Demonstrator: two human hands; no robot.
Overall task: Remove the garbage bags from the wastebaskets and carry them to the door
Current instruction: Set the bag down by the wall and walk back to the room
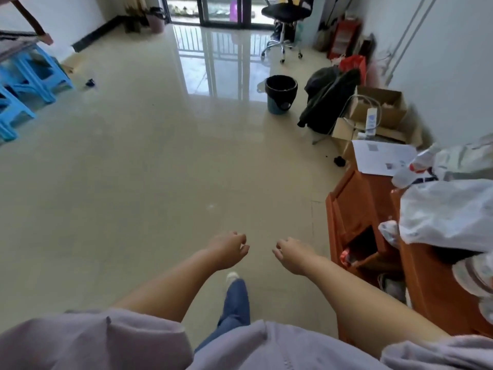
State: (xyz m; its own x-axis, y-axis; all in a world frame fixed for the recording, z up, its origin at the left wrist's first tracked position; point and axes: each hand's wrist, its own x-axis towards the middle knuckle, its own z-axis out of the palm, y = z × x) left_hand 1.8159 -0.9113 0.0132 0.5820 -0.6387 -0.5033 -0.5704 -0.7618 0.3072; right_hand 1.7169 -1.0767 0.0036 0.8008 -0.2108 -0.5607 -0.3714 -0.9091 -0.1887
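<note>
A blue wastebasket (280,101) stands on the tiled floor ahead and to the right, lined with a black garbage bag (281,84) folded over its rim. A second, pinkish wastebasket (156,21) with a dark bag stands far off by the glass door (221,9). My left hand (229,248) and my right hand (290,253) hang out in front of me over the floor, fingers loosely curled, holding nothing. Both hands are far from either basket.
Blue plastic stools (29,78) stand at the left. An orange cabinet (373,222) with white bags and papers on top is close on my right. Cardboard boxes (378,113), a dark jacket (328,94) and an office chair (285,20) line the right wall.
</note>
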